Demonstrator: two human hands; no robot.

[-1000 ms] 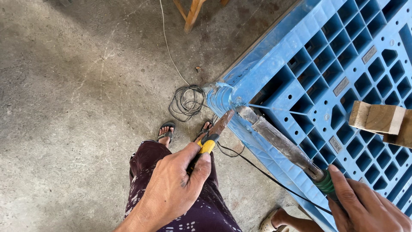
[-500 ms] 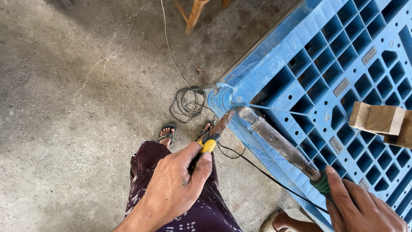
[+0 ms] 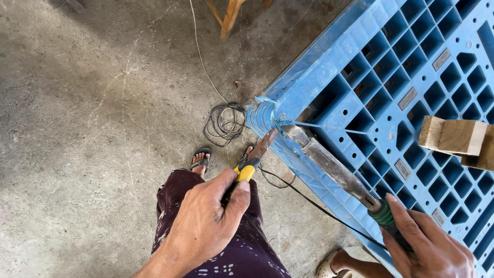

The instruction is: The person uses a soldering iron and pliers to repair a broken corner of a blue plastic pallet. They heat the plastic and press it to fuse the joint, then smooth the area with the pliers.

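Hands: two, one pliers (image 3: 256,156), one soldering iron (image 3: 334,170).

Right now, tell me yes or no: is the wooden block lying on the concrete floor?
No, the wooden block rests on top of the blue plastic pallet, not on the floor.

No packages, signs or screens here, only a few small labels. They are grey rectangular plates set into the ribs of the blue pallet (image 3: 329,77). One plate (image 3: 441,59) sits near the upper right, another (image 3: 409,98) lies just below and left of it, a third (image 3: 404,169) sits lower down, and a fourth (image 3: 439,217) shows close to the bottom right.
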